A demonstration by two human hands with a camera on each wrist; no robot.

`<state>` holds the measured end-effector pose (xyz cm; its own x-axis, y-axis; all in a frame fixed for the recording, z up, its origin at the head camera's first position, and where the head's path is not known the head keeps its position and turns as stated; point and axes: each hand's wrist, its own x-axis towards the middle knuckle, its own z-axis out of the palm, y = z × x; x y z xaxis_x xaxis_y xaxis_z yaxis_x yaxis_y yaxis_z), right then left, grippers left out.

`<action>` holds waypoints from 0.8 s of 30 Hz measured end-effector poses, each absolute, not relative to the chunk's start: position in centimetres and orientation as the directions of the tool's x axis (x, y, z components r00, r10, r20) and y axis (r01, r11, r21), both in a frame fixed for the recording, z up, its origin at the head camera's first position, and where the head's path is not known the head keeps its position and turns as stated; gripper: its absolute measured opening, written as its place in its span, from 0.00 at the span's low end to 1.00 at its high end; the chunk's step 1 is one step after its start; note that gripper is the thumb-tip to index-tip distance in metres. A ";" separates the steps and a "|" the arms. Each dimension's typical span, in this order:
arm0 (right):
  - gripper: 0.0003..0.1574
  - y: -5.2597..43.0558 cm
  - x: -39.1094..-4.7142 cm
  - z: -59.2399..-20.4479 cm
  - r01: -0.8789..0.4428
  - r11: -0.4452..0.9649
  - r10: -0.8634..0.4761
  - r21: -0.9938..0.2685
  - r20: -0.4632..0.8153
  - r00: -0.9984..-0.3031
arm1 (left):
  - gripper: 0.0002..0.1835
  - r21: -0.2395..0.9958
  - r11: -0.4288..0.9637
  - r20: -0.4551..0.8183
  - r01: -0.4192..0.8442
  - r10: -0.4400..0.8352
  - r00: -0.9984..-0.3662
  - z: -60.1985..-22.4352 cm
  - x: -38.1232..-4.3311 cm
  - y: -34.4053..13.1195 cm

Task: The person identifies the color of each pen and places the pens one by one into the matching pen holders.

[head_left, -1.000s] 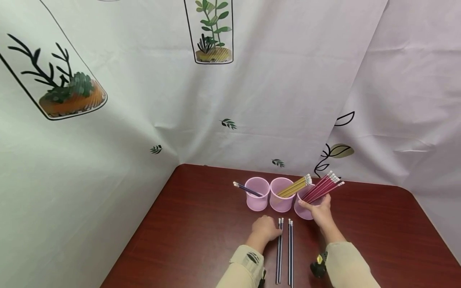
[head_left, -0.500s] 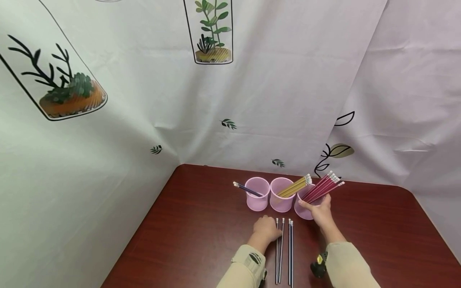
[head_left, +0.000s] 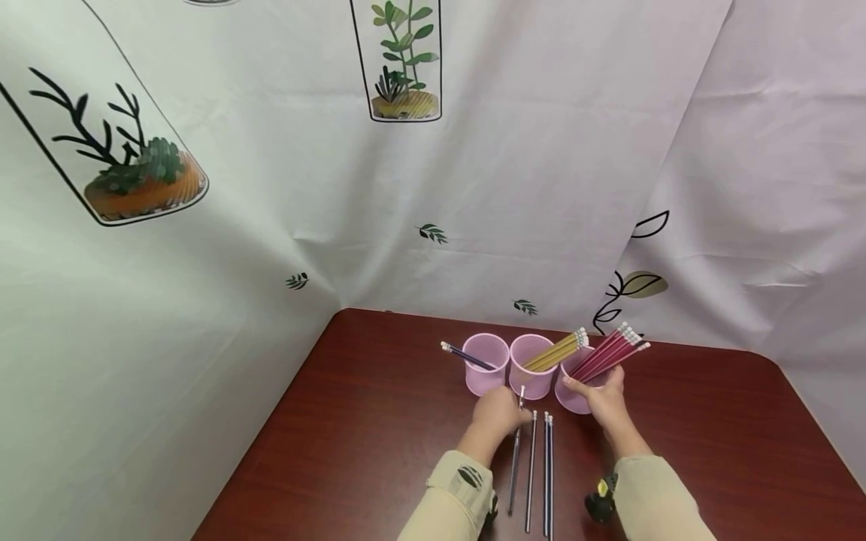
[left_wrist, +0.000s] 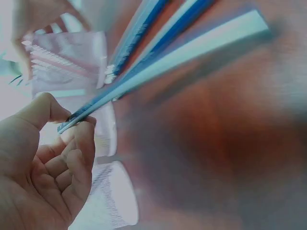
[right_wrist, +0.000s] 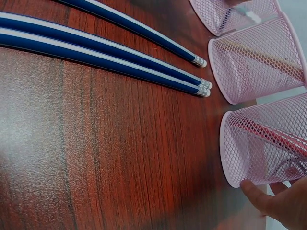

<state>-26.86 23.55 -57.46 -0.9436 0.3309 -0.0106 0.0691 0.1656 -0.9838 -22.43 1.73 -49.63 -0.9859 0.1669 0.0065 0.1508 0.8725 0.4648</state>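
Observation:
My left hand point(head_left: 499, 415) pinches a blue-and-white striped pencil point(left_wrist: 168, 72) near its eraser end, between thumb and fingertips. The pencil is tilted, its far end reaching back toward the person. On the table beside it lie 3 more striped pencils point(head_left: 547, 481), erasers pointing at the cups. My right hand point(head_left: 604, 394) grips the right pink mesh cup point(right_wrist: 268, 139), thumb on the near side. Several red pencils point(head_left: 607, 353) lean out of that cup. Yellow pencils point(head_left: 556, 352) stand in the middle cup point(head_left: 531, 386), and dark blue pencils point(head_left: 467, 356) in the left cup point(head_left: 484, 383).
The three cups stand in a row near the back of the dark red wooden table point(head_left: 379, 421). Behind and to the left hangs a white cloth point(head_left: 528, 188) printed with plants. A small black-and-yellow object point(head_left: 600, 500) is at the right cuff.
My left hand has separated one striped pencil from its neighbour, picked it up and moved it forward toward the cups. My right hand stays on the right cup.

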 end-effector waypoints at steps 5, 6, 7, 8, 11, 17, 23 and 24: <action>0.76 23.8 -27.3 -58.2 0.063 0.168 0.345 -0.984 -0.001 -0.938 | 0.15 0.531 0.835 0.039 0.143 0.144 -0.989 -47.8 -23.0 1.5; 0.76 23.8 -27.3 -58.2 0.064 0.166 0.346 -0.984 -0.003 -0.938 | 0.15 0.541 0.828 0.048 0.146 0.142 -0.989 -47.5 -23.1 1.4; 0.76 23.8 -27.2 -58.1 0.065 0.163 0.346 -0.984 -0.005 -0.938 | 0.15 0.548 0.823 0.058 0.151 0.142 -0.988 -47.2 -23.2 1.3; 0.76 23.8 -27.1 -58.0 0.065 0.163 0.345 -0.984 -0.005 -0.939 | 0.14 0.556 0.816 0.068 0.156 0.142 -0.988 -46.9 -23.3 1.3; 0.75 23.5 -26.6 -56.9 0.074 0.173 0.336 -0.982 -0.011 -0.942 | 0.13 0.555 0.814 0.108 0.172 0.135 -0.985 -46.1 -23.6 1.1; 0.69 21.2 -23.7 -51.8 0.096 0.186 0.321 -0.978 -0.032 -0.947 | 0.12 0.547 0.811 0.207 0.206 0.107 -0.972 -44.6 -24.3 0.5; 0.66 20.9 -23.1 -50.6 0.113 0.186 0.311 -0.976 -0.051 -0.949 | 0.05 0.629 0.752 0.265 0.194 0.028 -0.964 -42.5 -24.5 -0.6; 0.66 20.8 -23.0 -50.3 0.118 0.177 0.308 -0.977 -0.059 -0.950 | 0.05 0.645 0.740 0.272 0.190 0.010 -0.962 -42.1 -24.5 -0.8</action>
